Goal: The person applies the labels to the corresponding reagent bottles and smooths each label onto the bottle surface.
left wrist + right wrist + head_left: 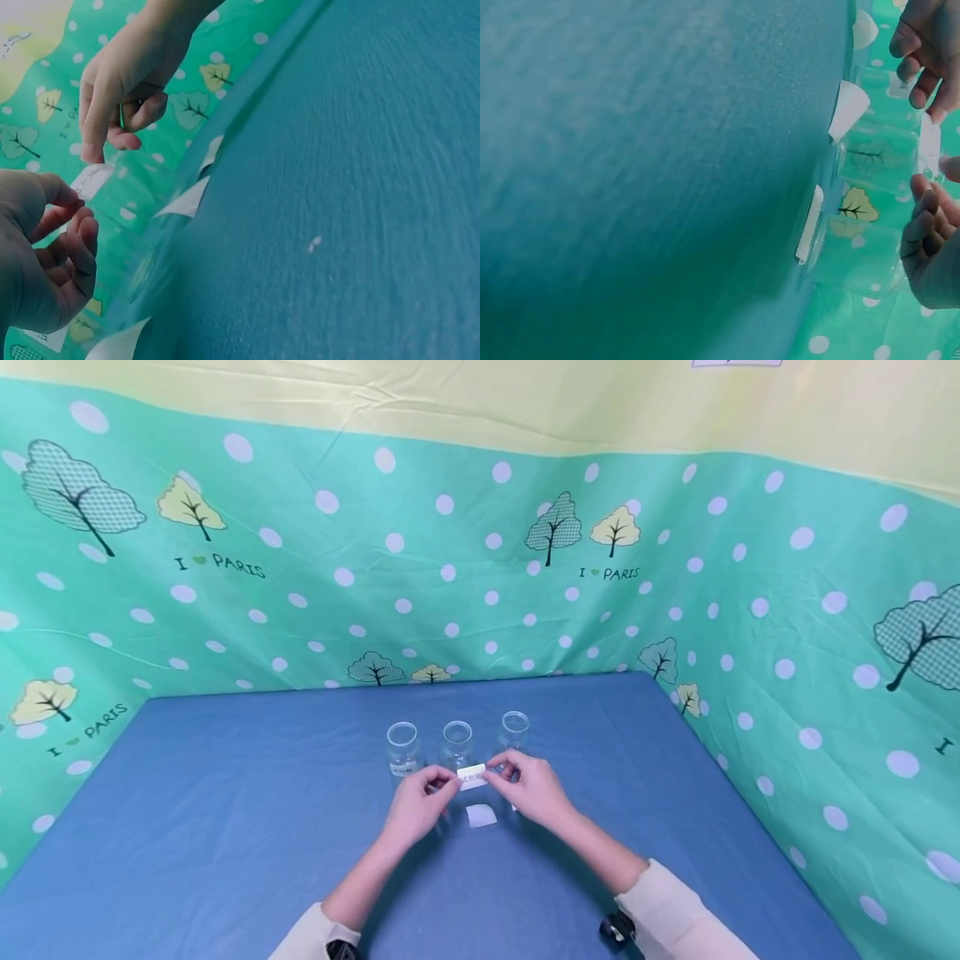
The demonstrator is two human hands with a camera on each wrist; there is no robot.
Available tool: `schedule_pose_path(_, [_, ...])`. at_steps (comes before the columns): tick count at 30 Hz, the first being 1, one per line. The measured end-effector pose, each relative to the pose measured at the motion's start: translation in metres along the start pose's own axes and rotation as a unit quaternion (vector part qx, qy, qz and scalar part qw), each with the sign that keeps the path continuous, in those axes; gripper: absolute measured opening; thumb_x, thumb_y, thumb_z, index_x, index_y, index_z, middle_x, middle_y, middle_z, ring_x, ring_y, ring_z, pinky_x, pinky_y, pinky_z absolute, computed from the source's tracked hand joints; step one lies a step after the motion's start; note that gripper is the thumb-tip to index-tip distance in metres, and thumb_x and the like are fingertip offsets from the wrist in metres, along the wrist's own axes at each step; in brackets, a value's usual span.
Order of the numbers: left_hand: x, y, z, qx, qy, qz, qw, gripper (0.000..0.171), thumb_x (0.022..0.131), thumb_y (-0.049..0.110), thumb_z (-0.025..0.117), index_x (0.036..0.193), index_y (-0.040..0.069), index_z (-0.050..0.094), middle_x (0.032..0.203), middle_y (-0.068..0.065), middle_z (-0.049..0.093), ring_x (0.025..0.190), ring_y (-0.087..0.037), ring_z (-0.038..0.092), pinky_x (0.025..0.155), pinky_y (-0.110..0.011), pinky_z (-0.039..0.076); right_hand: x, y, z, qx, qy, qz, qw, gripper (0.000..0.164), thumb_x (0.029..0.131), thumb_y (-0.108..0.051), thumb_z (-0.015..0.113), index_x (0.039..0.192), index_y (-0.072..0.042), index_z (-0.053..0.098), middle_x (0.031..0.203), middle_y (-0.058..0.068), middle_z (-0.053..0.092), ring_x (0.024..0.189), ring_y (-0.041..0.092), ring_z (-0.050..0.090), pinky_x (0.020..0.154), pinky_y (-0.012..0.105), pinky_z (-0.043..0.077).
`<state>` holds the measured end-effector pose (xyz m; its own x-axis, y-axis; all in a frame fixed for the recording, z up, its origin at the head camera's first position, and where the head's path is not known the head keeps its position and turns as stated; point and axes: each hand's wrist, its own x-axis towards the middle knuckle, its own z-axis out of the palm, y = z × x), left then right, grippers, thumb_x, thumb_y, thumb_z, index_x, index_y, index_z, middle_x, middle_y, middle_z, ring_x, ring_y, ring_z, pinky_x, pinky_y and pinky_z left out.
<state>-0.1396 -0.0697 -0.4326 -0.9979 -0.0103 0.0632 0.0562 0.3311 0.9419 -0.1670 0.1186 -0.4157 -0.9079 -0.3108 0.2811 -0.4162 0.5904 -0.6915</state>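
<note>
A white label with printed characters is stretched between both hands, in front of the middle glass jar. My left hand pinches its left end between thumb and forefinger. The right hand pinches the other end the same way. In the right wrist view the label stands at the side of a clear jar; contact between them cannot be told. The left jar bears a similar label. Behind the right hand stands a third jar, its lower part hidden.
A white paper piece lies on the blue cloth-covered table before the middle jar. Two more pieces, one a curled paper and one a narrow strip, lie before the outer jars. A green patterned curtain hangs behind.
</note>
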Motion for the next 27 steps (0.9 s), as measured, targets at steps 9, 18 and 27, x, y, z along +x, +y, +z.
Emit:
schedule_pose_path(9, [0.000, -0.005, 0.000, 0.048, 0.010, 0.044, 0.9978, 0.007, 0.085, 0.015, 0.067, 0.087, 0.009, 0.069, 0.074, -0.003, 0.063, 0.056, -0.008, 0.052, 0.054, -0.021, 0.045, 0.008, 0.003, 0.005, 0.061, -0.062, 0.063, 0.994, 0.011, 0.085, -0.018, 0.068, 0.088, -0.008, 0.068, 0.066, 0.003, 0.064, 0.054, 0.007, 0.052, 0.049, 0.021, 0.043])
schedule_pose_path(18, [0.005, -0.008, 0.000, 0.154, 0.046, 0.076, 0.9841, 0.012, 0.083, 0.024, 0.070, 0.082, 0.012, 0.068, 0.074, 0.001, 0.063, 0.060, -0.005, 0.051, 0.057, -0.021, 0.042, 0.016, 0.006, 0.012, 0.021, -0.064, 0.049, 0.997, 0.011, 0.085, -0.020, 0.068, 0.087, -0.009, 0.068, 0.064, -0.001, 0.062, 0.051, 0.005, 0.050, 0.048, 0.020, 0.040])
schedule_pose_path(27, [0.005, -0.013, 0.003, 0.254, 0.089, 0.086, 0.9595, 0.012, 0.083, 0.030, 0.069, 0.081, 0.019, 0.069, 0.071, 0.007, 0.059, 0.061, -0.006, 0.051, 0.058, -0.028, 0.042, 0.020, 0.006, 0.018, -0.061, -0.052, 0.022, 0.997, 0.013, 0.085, -0.027, 0.067, 0.086, -0.014, 0.069, 0.062, -0.006, 0.059, 0.050, 0.002, 0.045, 0.050, 0.019, 0.038])
